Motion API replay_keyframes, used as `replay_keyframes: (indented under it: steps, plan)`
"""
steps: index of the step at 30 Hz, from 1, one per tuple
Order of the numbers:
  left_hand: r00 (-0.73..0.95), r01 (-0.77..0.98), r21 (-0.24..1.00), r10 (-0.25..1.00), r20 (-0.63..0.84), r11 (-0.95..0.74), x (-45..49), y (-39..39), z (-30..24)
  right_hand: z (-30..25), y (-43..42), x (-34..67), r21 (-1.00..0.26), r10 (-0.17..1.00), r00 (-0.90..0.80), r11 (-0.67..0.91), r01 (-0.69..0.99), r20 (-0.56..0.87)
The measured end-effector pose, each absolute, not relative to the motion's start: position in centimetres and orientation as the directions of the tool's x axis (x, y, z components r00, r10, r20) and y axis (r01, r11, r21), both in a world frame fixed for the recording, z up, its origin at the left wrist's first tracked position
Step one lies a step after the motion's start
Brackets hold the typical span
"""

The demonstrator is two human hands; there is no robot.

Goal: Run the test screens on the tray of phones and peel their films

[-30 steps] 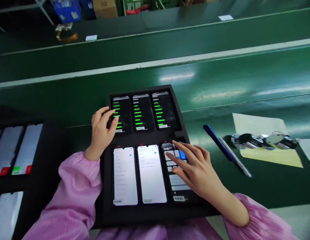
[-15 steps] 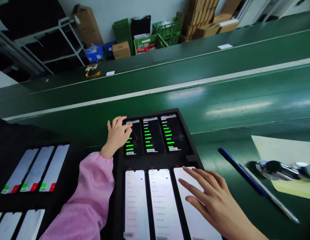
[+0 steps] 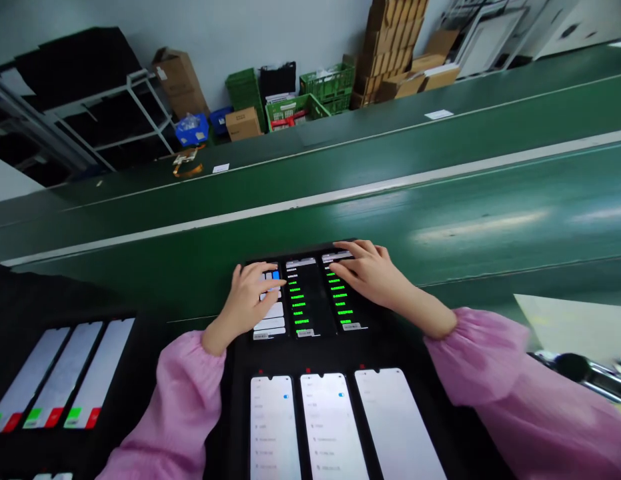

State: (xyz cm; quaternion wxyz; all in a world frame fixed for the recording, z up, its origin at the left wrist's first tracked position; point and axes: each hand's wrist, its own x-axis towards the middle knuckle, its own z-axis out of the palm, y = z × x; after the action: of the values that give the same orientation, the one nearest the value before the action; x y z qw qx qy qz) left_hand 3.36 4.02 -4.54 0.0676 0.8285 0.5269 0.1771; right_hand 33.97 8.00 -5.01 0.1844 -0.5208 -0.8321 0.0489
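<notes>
A black tray (image 3: 240, 400) in front of me holds two rows of three phones. My left hand (image 3: 247, 300) lies with fingers apart on the far left phone (image 3: 269, 319), whose screen shows a light panel with blue buttons. My right hand (image 3: 373, 272) rests with fingers stretched flat on the far right phone (image 3: 345, 308), which shows green text lines. The far middle phone (image 3: 301, 300) also shows green lines. Three near-row phones (image 3: 330, 427) have white screens. Neither hand holds anything.
A second black tray (image 3: 105, 400) with white-screen phones lies to my left. A yellow sheet (image 3: 575, 323) and a shiny metal object (image 3: 585, 373) lie at right. Green conveyor belts (image 3: 440, 193) run beyond; crates, cartons and a rack stand at the back.
My right hand moved from the near right phone up to the far right phone. The far left phone's screen changed from green lines to a light panel. The view tilted upward.
</notes>
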Motion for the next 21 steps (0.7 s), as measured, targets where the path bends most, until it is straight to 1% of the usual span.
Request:
replay_keyframes:
  steps: [4,7,14,21]
  plan:
    - [0.244,0.875,0.339,0.92,0.308,-0.346,-0.1,3.6,-5.5,-4.1,8.0,35.6,-0.338,0.891,-0.377,0.447,0.828,0.253]
    - [0.197,0.885,0.339,0.916,0.351,-0.32,-0.4,3.7,-6.4,-3.9,8.2,35.6,-0.344,0.891,-0.388,0.45,0.824,0.237]
    - [0.155,0.908,0.299,0.898,0.413,-0.294,0.1,3.2,-7.0,-4.9,7.9,34.5,-0.29,0.874,-0.426,0.481,0.828,0.232]
    - [0.136,0.927,0.269,0.904,0.406,-0.26,0.0,2.8,-6.9,-5.7,8.0,34.5,-0.244,0.862,-0.441,0.497,0.833,0.25]
